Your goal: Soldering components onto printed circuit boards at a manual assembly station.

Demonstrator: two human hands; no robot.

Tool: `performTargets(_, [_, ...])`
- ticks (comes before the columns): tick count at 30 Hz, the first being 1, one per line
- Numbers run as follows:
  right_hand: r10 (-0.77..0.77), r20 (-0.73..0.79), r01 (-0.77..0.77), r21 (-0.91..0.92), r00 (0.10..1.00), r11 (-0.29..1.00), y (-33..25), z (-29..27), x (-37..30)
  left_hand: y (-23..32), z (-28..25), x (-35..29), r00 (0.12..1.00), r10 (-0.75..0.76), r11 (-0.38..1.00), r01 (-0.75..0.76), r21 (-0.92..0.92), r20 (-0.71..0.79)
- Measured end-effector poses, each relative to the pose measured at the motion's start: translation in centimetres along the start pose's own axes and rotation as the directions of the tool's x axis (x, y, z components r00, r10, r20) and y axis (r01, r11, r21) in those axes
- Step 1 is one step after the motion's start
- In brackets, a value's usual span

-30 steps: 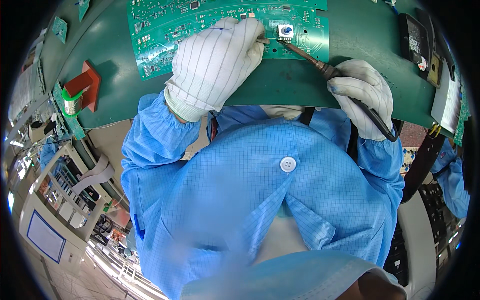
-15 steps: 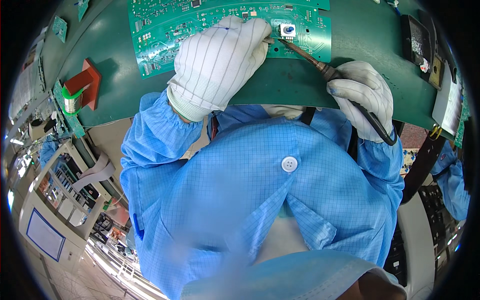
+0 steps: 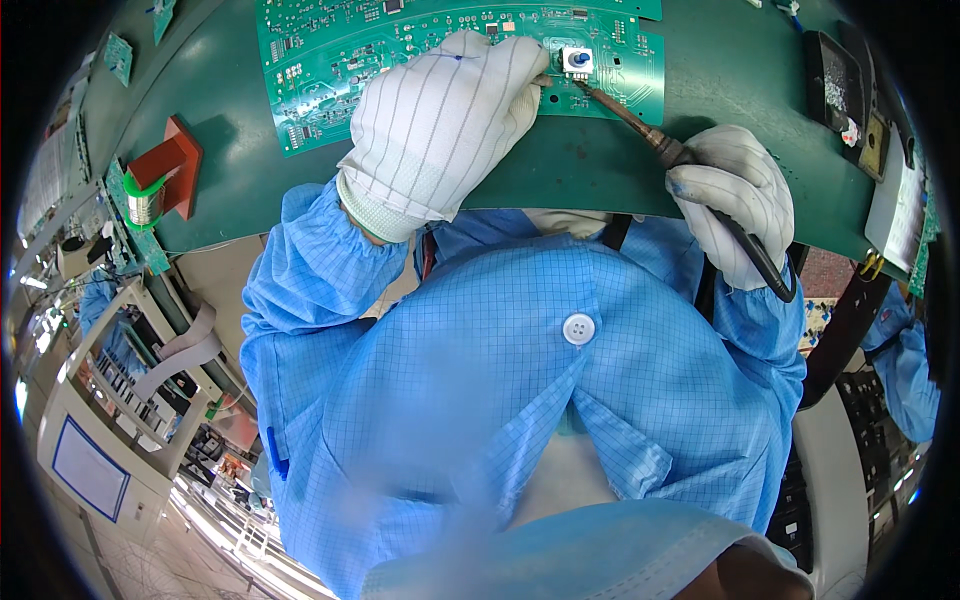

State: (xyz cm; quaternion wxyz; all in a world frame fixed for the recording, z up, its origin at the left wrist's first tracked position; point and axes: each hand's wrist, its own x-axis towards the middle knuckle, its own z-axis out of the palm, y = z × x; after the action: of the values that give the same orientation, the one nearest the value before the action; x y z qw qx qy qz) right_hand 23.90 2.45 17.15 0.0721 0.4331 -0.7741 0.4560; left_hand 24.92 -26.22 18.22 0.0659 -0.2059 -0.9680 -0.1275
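A green circuit board point(image 3: 635, 90) lies on the dark green table, running past the top of the view. On its near right part stands a white square component with a blue knob point(image 3: 577, 60). My right hand point(image 3: 735, 200), in a striped white glove, is closed round the handle of a soldering iron point(image 3: 622, 113), whose tip reaches the component's near edge. My left hand point(image 3: 445, 130), gloved likewise, rests over the board just left of the component. Its fingers are pinched together; anything between them is too small to make out.
To the left, a green-rimmed solder spool point(image 3: 144, 205) sits beside a red stand point(image 3: 183, 165). A black tray point(image 3: 832, 85) stands at the far right. Small circuit boards point(image 3: 118, 58) lie at the far left. Another person's blue sleeve point(image 3: 900, 370) shows at the right edge.
My right hand and the soldering iron have shifted slightly right, the tip moving from left of the component to its near edge. My left hand has barely moved.
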Motion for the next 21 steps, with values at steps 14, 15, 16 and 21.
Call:
performTargets(14, [-0.062,-0.649,-0.36,-0.496,0.758,0.79,1.3,-3.4,-4.9,1.2,0.8,1.1,0.993,0.044,0.994,-0.055,-0.096,-0.107])
performTargets(15, [0.055,-0.662,-0.481,-0.484,0.748,0.731,1.3,-3.5,-5.1,1.4,0.9,1.2,0.993,0.051,0.994,-0.061,-0.09,-0.109])
performTargets(16, [0.226,-0.699,-0.585,-0.328,0.679,0.742,1.3,-3.8,-5.2,1.5,1.1,1.3,0.994,0.046,0.995,-0.055,-0.087,-0.1])
performTargets(21, [0.387,-0.595,-0.516,-0.055,0.704,0.855,-0.5,-4.5,-4.0,1.6,1.3,1.5,0.996,0.026,0.991,-0.037,-0.131,-0.089])
